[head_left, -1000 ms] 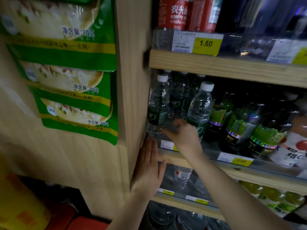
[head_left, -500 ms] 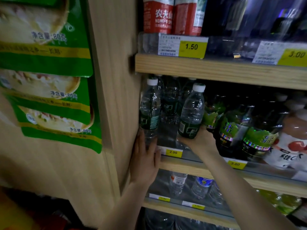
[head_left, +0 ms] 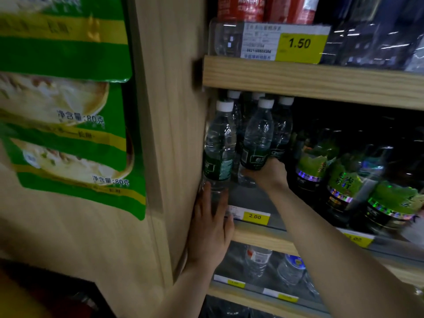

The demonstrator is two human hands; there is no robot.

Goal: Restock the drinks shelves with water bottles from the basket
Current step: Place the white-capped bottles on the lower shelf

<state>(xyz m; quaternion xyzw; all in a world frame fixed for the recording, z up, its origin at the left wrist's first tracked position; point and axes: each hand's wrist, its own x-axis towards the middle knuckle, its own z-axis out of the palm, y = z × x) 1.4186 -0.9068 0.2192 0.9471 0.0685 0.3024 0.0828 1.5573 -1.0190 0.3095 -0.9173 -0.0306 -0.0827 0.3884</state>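
Clear water bottles with white caps and dark green labels stand at the left end of the middle shelf. My right hand grips the lower part of one water bottle and holds it just above the shelf floor. A second front bottle stands at the far left against the wooden side panel. My left hand lies with straight fingers on the shelf's front edge, fingertips touching that bottle's base. More such bottles stand behind. The basket is out of view.
Green-labelled dark bottles fill the shelf to the right. Above is a shelf with red-labelled bottles and a 1.50 price tag. Below, more water bottles. Green snack packets hang on the wooden panel at left.
My right hand has pushed its bottle left and deeper, next to the far-left bottle. My left hand has stayed on the shelf edge. The view has drawn closer.
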